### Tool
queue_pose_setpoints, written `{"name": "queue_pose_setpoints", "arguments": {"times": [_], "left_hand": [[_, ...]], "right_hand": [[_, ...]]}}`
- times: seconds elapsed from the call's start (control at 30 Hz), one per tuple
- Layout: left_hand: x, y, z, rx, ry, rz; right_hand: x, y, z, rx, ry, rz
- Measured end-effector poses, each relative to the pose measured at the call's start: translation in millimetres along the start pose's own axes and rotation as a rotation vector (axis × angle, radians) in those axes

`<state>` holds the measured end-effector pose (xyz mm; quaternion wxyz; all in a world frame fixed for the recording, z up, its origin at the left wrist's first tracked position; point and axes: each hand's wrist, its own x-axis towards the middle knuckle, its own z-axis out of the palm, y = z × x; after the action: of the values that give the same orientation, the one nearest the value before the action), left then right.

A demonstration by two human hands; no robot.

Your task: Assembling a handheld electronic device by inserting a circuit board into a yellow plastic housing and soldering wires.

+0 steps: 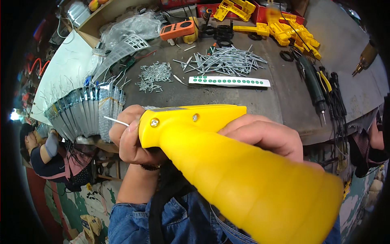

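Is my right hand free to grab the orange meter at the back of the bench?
Probably not as things stand: the right hand grips the yellow plastic housing, and the orange meter lies far across the bench.

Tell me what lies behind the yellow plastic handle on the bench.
Behind the yellow plastic handle the grey bench shows a white strip with green dots and piles of nails. The handle covers the bench edge and most of the right hand.
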<state>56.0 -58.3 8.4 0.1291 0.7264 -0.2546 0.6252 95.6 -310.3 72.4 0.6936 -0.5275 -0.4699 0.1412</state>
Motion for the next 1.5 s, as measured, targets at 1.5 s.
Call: {"name": "queue_pose_setpoints", "arguments": {"times": [1.5], "left_hand": [[-51, -58, 37, -0.388, -0.775, -0.579]], "right_hand": [[32, 100, -3, -0.822, -0.288, -0.054]]}}
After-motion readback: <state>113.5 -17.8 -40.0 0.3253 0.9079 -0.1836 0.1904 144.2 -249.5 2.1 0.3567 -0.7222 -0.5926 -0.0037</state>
